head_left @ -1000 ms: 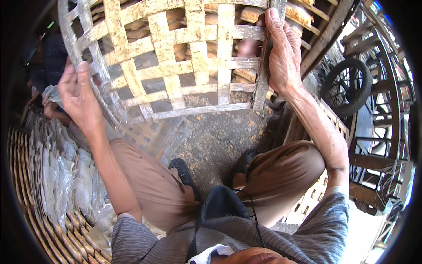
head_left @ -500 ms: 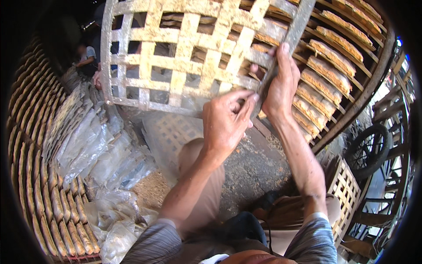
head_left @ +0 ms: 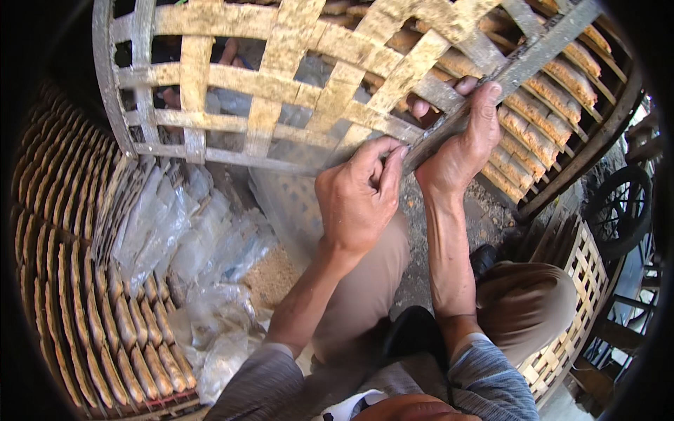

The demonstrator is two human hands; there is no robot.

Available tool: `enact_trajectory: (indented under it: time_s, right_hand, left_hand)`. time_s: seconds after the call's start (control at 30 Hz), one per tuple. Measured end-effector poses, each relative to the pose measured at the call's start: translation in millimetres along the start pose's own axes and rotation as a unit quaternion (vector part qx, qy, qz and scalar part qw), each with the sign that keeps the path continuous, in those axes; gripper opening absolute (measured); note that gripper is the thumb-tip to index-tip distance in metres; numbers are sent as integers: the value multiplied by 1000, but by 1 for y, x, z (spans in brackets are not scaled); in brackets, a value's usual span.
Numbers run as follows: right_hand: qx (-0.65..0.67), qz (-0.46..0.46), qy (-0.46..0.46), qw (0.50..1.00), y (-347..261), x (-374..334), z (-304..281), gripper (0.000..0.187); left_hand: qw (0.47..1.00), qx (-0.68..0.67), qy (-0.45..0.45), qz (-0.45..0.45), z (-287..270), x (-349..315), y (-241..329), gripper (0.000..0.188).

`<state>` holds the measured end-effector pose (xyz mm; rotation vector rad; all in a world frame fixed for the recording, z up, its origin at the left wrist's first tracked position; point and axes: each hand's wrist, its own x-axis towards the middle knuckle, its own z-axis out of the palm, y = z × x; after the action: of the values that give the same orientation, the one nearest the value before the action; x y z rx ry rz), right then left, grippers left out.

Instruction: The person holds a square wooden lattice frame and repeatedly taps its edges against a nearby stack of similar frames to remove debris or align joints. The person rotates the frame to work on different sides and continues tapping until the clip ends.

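Observation:
A woven bamboo tray (head_left: 281,52) with a dark wooden rim stands tilted up across the top of the head view. My right hand (head_left: 456,151) grips its right-hand bar, thumb along the outer face, fingertips showing through the lattice gaps. At the lower right corner my left hand (head_left: 354,203) is closed, thumb and forefinger pinched against the tray's edge. The other left fingers are curled under and partly hidden. Through the openings behind the tray, rows of orange-brown slabs on slatted racks (head_left: 544,137) show.
Stacked racks of slabs (head_left: 119,337) fill the left side. Crumpled clear plastic sheets (head_left: 217,337) lie beside brown crumbs (head_left: 274,277). Another lattice tray (head_left: 586,263) leans by my right knee, near a black wheel (head_left: 618,210). Another person's hand (head_left: 230,52) shows behind the lattice.
In my view the tray's left edge has shifted left and its right bar tilts further right. Both hands keep their places on it. My right knee shows more.

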<state>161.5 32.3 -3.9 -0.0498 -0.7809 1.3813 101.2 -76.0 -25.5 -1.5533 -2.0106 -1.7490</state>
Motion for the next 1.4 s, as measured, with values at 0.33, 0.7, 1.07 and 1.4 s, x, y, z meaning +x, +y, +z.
enact_trajectory:
  time_s: [0.33, 0.7, 1.07, 1.4]
  right_hand:
    - [36, -58, 33, 997, -7, -1, -36, 46]
    - [48, -80, 62, 994, -32, 0, -51, 47]
    - [31, -125, 63, 990, -42, 4, -65, 47]
    - [45, -116, 70, 990, -40, 3, -66, 47]
  left_hand:
    - [999, -20, -2, 49, 7, -23, 13, 14]
    - [998, -48, -32, -30, 43, -22, 35, 15]
    - [984, 75, -26, 161, 34, -36, 25, 14]
    - [998, -33, -43, -45, 60, -28, 42, 19]
